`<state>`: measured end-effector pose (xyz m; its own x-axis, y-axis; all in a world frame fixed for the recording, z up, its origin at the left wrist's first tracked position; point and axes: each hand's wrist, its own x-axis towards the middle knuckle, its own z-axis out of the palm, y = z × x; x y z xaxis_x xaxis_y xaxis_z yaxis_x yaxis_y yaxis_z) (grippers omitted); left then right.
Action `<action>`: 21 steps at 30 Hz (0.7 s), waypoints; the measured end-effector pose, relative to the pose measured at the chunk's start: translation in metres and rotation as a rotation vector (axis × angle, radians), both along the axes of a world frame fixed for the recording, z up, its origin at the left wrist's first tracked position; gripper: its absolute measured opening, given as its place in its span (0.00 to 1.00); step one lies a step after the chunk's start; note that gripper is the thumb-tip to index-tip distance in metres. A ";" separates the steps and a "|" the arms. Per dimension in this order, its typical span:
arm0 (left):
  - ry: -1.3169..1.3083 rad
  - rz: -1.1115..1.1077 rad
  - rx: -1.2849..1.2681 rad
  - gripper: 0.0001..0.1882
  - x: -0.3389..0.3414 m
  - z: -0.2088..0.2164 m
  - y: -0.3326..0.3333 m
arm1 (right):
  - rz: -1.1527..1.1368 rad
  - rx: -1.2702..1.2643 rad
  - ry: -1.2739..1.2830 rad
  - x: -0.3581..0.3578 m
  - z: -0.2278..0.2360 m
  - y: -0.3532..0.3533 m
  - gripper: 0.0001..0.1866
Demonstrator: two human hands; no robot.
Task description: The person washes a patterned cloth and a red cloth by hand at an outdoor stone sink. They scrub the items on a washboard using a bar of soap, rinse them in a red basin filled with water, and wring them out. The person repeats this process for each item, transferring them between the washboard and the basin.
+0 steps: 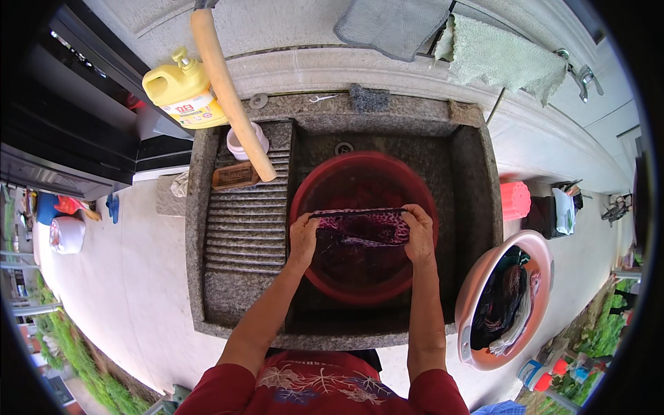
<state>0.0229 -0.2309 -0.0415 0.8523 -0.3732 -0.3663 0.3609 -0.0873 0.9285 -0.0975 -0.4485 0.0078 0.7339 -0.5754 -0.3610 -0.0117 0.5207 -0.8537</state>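
Stretched between my two hands is a pink and black patterned piece of clothing (360,228) with a dark band along its upper edge. My left hand (303,238) grips one end of that band, and my right hand (418,234) grips the other. The garment hangs over a red basin (325,280), which stands in a grey stone sink (470,159). Dark liquid or cloth shows dimly in the basin; I cannot make out which. The fingertips of both hands are partly hidden by the cloth.
At the sink's left is a ribbed washboard (242,238) with a brown scrubbing brush (235,176) and a pale cup (247,140). A wooden bat (232,97) leans across beside a yellow pump jug (183,93). A pink basin (470,339) of clothes stands right.
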 end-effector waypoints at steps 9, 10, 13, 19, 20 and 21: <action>0.595 0.253 -0.632 0.08 0.000 0.036 -0.008 | 0.266 -0.638 0.187 -0.004 0.013 -0.018 0.05; 0.542 0.248 -0.569 0.07 -0.003 0.020 -0.011 | 0.189 -0.694 0.203 -0.001 -0.010 -0.013 0.06; 0.371 0.123 -0.037 0.14 -0.019 -0.040 -0.012 | 0.207 -1.078 0.388 0.003 -0.065 0.030 0.07; 0.006 -0.313 0.508 0.19 -0.055 -0.057 -0.003 | 0.944 -0.994 0.747 -0.024 -0.091 0.051 0.12; -0.059 -0.352 0.545 0.18 -0.057 -0.049 -0.006 | 0.830 -0.795 0.692 -0.032 -0.093 0.029 0.12; -0.069 -0.290 0.556 0.17 -0.054 -0.047 -0.007 | 0.714 -0.600 0.619 -0.033 -0.093 0.012 0.12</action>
<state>-0.0310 -0.2382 -0.0886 0.7736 -0.3619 -0.5202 0.1915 -0.6490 0.7363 -0.1303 -0.4368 -0.0857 0.7552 -0.2973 -0.5842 -0.6534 -0.2696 -0.7074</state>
